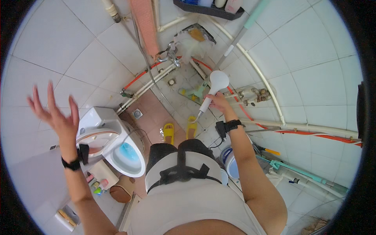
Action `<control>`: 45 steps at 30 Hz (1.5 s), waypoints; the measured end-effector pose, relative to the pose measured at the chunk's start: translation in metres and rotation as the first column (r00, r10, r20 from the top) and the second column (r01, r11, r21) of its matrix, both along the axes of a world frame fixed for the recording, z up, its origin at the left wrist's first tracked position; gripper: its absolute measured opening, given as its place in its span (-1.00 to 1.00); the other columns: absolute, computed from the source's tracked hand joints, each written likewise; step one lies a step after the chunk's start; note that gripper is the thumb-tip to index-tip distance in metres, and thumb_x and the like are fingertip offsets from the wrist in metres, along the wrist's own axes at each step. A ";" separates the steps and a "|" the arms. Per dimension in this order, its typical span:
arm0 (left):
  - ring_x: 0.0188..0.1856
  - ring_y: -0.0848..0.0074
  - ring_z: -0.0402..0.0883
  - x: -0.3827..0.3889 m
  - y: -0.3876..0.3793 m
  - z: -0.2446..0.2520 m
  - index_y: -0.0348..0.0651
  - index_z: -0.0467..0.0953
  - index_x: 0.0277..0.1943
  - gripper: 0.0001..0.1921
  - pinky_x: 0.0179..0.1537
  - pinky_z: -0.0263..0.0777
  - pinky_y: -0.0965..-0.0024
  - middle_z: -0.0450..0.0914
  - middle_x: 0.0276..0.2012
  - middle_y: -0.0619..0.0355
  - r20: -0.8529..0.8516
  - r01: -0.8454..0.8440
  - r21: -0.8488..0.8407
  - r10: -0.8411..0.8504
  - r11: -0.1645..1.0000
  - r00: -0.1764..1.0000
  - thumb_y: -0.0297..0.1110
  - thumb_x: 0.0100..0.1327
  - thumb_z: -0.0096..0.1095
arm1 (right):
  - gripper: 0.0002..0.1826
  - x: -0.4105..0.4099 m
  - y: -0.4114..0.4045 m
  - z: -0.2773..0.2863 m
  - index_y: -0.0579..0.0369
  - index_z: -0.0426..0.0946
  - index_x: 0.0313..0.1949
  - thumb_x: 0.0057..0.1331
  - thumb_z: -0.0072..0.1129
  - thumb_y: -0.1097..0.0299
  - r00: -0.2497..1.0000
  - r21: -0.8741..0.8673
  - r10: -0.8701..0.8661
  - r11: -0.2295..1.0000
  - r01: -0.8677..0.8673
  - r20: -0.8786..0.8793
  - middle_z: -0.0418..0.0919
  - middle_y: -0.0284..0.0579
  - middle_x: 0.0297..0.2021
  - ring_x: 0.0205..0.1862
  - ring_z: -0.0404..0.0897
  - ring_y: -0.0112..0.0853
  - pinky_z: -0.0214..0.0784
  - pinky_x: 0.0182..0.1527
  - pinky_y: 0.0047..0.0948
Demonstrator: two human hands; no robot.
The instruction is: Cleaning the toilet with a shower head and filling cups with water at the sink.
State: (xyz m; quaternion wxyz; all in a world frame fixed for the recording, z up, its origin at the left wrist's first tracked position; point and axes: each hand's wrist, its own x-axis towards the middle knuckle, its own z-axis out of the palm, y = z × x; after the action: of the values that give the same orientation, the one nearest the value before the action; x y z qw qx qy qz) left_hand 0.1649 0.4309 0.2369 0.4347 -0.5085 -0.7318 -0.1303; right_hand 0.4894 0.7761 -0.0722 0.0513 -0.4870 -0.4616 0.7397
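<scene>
My right hand [218, 102] is closed around the handle of a white shower head [219, 80], whose round head points away from me. A grey metal shower hose [149, 69] hangs from above and loops down towards the handle's lower end. Raised at the left, my left hand [55, 111] has its fingers spread and holds nothing. Below and beside it stands a white toilet [129, 160] with blue water in the bowl and its lid up. A chrome wall faucet [170, 57] is ahead of me.
A squeegee or mop pole [230, 48] leans in the corner under a dark shelf [210, 10] with bottles. Red pipe [141, 75] and white pipes run along the walls. A floor drain [137, 113], a brown bin [122, 189] and buckets [232, 164] stand around my yellow slippers [168, 130].
</scene>
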 end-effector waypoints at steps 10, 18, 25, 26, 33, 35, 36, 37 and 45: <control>0.37 -0.06 -0.07 0.051 -0.155 -0.086 -0.15 0.29 0.25 -0.49 0.30 -0.14 -0.09 0.06 0.32 -0.19 0.359 -0.673 0.016 0.623 0.740 0.694 -0.34 0.23 0.14 | -0.69 -0.104 0.052 -0.011 0.20 0.34 -0.08 0.28 0.14 0.30 0.973 -0.084 -0.158 0.986 0.146 -0.166 0.57 -0.08 -0.27 -0.27 0.61 -0.29 0.55 -0.22 -0.26; 0.38 -0.07 -0.09 0.073 -0.152 -0.092 -0.15 0.32 0.23 -0.50 0.29 -0.11 -0.15 0.06 0.32 -0.15 0.327 -0.788 -0.049 0.756 0.613 0.567 -0.41 0.20 0.11 | -0.63 -0.213 0.154 -0.018 0.25 0.26 0.04 0.36 0.02 0.27 0.960 -0.106 -0.193 0.979 0.175 -0.200 0.55 -0.04 -0.17 -0.16 0.58 -0.20 0.51 -0.15 -0.19; 0.41 0.08 -0.10 0.103 -0.102 -0.075 -0.06 0.33 0.24 -0.49 0.33 -0.11 -0.03 0.11 0.33 -0.03 0.132 -0.895 -0.148 0.905 0.421 0.404 -0.45 0.20 0.18 | -0.56 -0.294 0.235 -0.095 0.17 0.25 0.11 0.41 -0.06 0.12 0.976 -0.077 -0.218 0.973 0.219 0.028 0.46 -0.04 -0.05 -0.06 0.50 -0.23 0.39 -0.04 -0.18; 0.41 0.10 -0.08 0.110 -0.096 -0.074 -0.06 0.32 0.25 -0.48 0.34 -0.11 -0.02 0.11 0.34 -0.02 0.112 -0.910 -0.166 0.924 0.381 0.366 -0.45 0.20 0.18 | -0.55 -0.300 0.242 -0.106 0.19 0.26 0.11 0.41 -0.06 0.11 0.979 -0.108 -0.188 0.978 0.180 -0.076 0.45 -0.03 -0.05 -0.06 0.49 -0.21 0.38 -0.02 -0.17; 0.40 0.03 -0.06 0.130 -0.066 -0.071 -0.07 0.33 0.25 -0.52 0.31 -0.06 -0.02 0.11 0.32 -0.08 0.071 -0.931 -0.253 0.965 0.263 0.254 -0.35 0.24 0.13 | -0.53 -0.310 0.276 -0.180 0.30 0.33 -0.01 0.41 -0.10 0.06 0.999 0.003 -0.030 1.000 0.030 -0.015 0.46 0.09 -0.06 -0.07 0.50 -0.15 0.42 -0.04 -0.14; 0.40 0.03 -0.07 0.130 -0.059 -0.073 -0.07 0.33 0.25 -0.51 0.31 -0.06 -0.02 0.11 0.32 -0.07 0.088 -0.930 -0.259 0.965 0.261 0.246 -0.36 0.24 0.13 | -0.52 -0.308 0.287 -0.184 0.32 0.34 -0.03 0.41 -0.12 0.05 0.999 0.122 0.030 0.992 -0.033 0.031 0.47 0.12 -0.08 -0.13 0.54 -0.14 0.47 -0.10 -0.15; 0.41 0.04 -0.07 0.128 -0.058 -0.074 -0.07 0.32 0.25 -0.50 0.31 -0.06 -0.02 0.11 0.33 -0.07 0.101 -0.928 -0.258 0.963 0.268 0.249 -0.38 0.23 0.14 | -0.50 -0.310 0.294 -0.183 0.33 0.36 -0.07 0.40 -0.10 0.02 0.986 0.197 0.068 0.975 -0.098 0.151 0.52 0.12 -0.16 -0.23 0.58 -0.16 0.49 -0.18 -0.20; 0.41 0.04 -0.07 0.129 -0.057 -0.074 -0.07 0.32 0.25 -0.50 0.31 -0.06 -0.02 0.11 0.33 -0.07 0.098 -0.929 -0.265 0.966 0.258 0.241 -0.38 0.23 0.14 | -0.48 -0.313 0.293 -0.178 0.34 0.39 -0.10 0.39 -0.09 0.00 0.957 0.260 0.103 0.950 -0.175 0.272 0.56 0.12 -0.24 -0.32 0.61 -0.18 0.52 -0.25 -0.25; 0.41 0.08 -0.09 0.130 -0.051 -0.086 -0.04 0.29 0.27 -0.47 0.34 -0.10 -0.04 0.06 0.37 0.00 0.169 -0.922 -0.268 0.955 0.281 0.242 -0.43 0.22 0.16 | -0.56 -0.312 0.301 -0.146 0.04 0.37 0.14 0.32 -0.01 0.17 0.424 0.365 0.291 0.238 -0.900 0.857 0.56 0.02 -0.44 -0.46 0.52 -0.19 0.42 -0.44 -0.23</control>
State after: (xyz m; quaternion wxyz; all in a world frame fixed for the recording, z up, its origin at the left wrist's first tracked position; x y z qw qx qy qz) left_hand 0.2948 0.3804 0.1509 0.2809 0.0326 -0.9514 0.1217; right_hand 0.1776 1.0773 -0.2187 -0.2070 -0.3784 -0.8851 0.1749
